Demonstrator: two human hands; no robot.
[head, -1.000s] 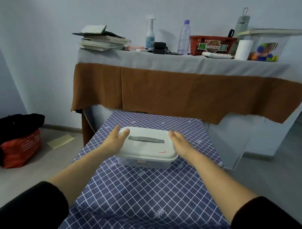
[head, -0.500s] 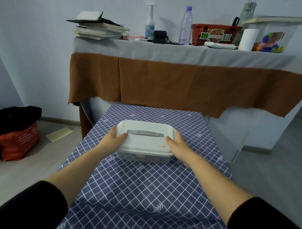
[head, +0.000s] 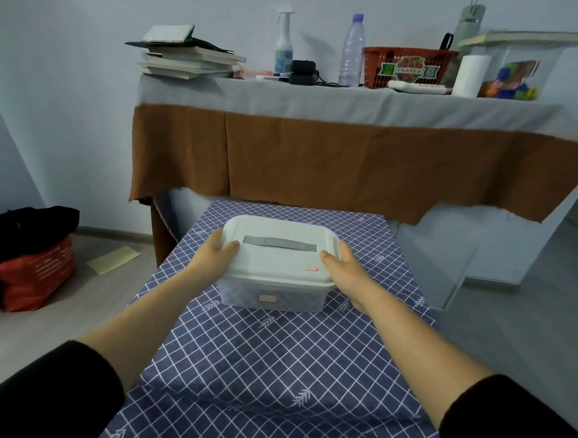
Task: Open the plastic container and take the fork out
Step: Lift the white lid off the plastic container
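Resting on a blue checked tablecloth (head: 276,356), the plastic container (head: 273,292) sits closed under its white lid (head: 280,254), with a grey handle (head: 280,243) lying flat on top. The left hand (head: 214,257) grips the lid's left edge and the right hand (head: 345,270) grips its right edge, thumbs pressed on top. No fork shows through the cloudy walls.

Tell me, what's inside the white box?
You can't see yet. The white lid covers the plastic container, its cloudy walls hide the contents, and the left hand and right hand grip the lid's sides.
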